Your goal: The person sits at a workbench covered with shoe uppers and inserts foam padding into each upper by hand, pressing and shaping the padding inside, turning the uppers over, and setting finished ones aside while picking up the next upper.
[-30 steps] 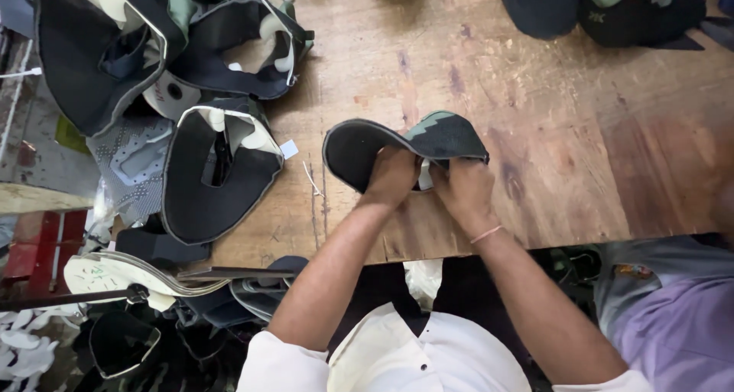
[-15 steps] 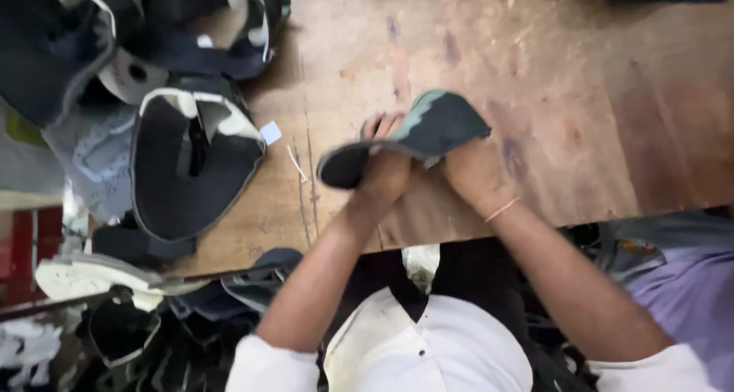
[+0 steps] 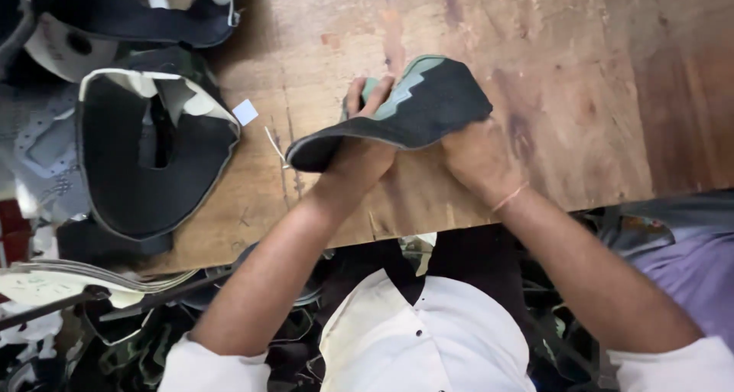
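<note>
Hands, left (image 3: 359, 159) and right (image 3: 478, 159), grip a dark shoe upper (image 3: 413, 109) hiding the right fingers.

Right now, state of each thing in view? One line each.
Dark shoe upper piece: bent, lifted off the table, held in both hands.
Left hand: closed grip on the piece's left part, fingers curled over its edge.
Right hand: under the piece's right end, fingers hidden.
Flat shoe upper: lying open on the table's left edge, untouched.
Wooden table: stained, scuffed.
</note>
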